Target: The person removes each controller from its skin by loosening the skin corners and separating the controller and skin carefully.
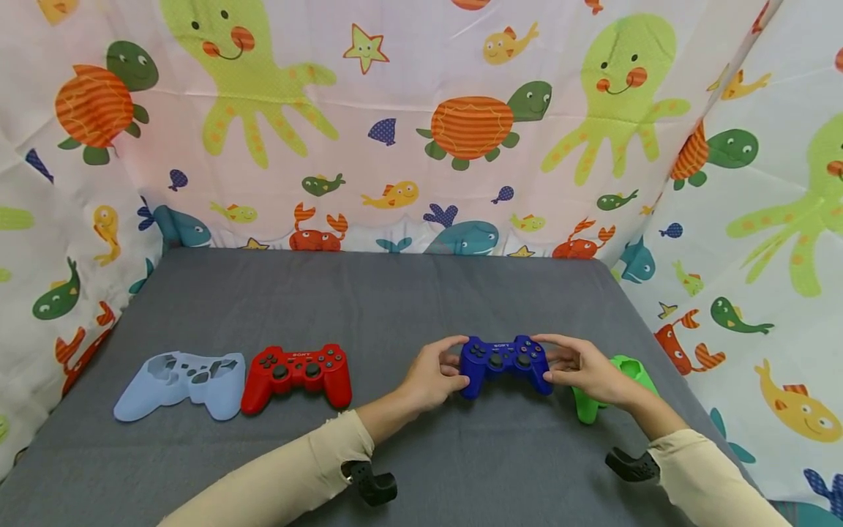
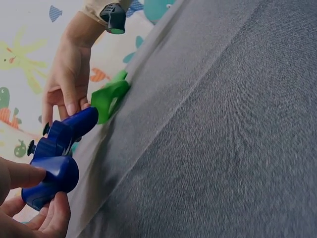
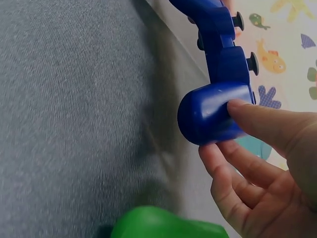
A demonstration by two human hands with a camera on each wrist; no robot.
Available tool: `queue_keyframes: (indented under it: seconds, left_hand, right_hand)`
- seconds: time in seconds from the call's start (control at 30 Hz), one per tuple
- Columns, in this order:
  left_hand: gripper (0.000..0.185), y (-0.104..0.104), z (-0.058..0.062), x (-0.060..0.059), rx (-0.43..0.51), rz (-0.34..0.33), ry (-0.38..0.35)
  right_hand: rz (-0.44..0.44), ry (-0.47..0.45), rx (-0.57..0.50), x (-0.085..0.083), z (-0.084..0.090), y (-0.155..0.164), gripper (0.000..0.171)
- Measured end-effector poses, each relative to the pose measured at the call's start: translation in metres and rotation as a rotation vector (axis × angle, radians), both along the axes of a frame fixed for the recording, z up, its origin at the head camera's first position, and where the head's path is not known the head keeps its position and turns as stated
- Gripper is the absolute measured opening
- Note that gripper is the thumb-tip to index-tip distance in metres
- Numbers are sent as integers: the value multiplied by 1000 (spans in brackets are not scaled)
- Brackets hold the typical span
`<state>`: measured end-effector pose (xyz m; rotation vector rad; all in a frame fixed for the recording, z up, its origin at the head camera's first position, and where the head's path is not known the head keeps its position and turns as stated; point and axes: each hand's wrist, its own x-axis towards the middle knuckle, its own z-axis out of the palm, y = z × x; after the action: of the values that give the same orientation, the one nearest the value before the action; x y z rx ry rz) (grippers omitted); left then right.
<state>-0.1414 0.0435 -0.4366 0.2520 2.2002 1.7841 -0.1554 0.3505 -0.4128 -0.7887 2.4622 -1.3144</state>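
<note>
Both hands hold a blue game controller (image 1: pixel 503 359), with its sticks and buttons facing up. The left hand (image 1: pixel 431 373) pinches its left grip between thumb and fingers, and the right hand (image 1: pixel 589 369) pinches the right grip. In the left wrist view the blue controller (image 2: pixel 62 144) appears side-on. The right wrist view shows a gap between the blue controller (image 3: pixel 215 111) and the grey cloth. A green silicone controller cover (image 1: pixel 635 372) lies beside and partly behind the right hand. Left of the left hand sits a red game controller (image 1: pixel 299 373), touching or nearly touching a light blue silicone cover (image 1: pixel 173 395).
The grey cloth-covered table (image 1: pixel 316 293) carries all of these things. A white curtain (image 1: pixel 395 95) printed with sea animals rises behind the table and along its sides. Each forearm wears a black wrist device (image 1: pixel 372 484) near the cuff.
</note>
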Motion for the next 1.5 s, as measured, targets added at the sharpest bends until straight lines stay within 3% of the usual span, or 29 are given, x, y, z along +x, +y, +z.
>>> queue_keyframes:
  seconds: [0.6,0.87,1.0,1.27,1.5]
  left_hand:
    - [63,18,-1,8,30,-14,-28]
    - [63,23,-6,13,37,-47,-27]
    - [63,26,-9,15,45,-47,-25]
    - [63,29,-13,21,39,-64,-29]
    - [63,32,-17,22,40,-63,-22]
  right_hand:
    - [-5,35,52,13,10,16,52]
    - [-30,-47,130,22,17,22,58]
    - [-16,-53,112,23,15,24,58]
    - [-28,-164,84,26,11,30,60]
    - [-34,-182,81,28,6,34,59]
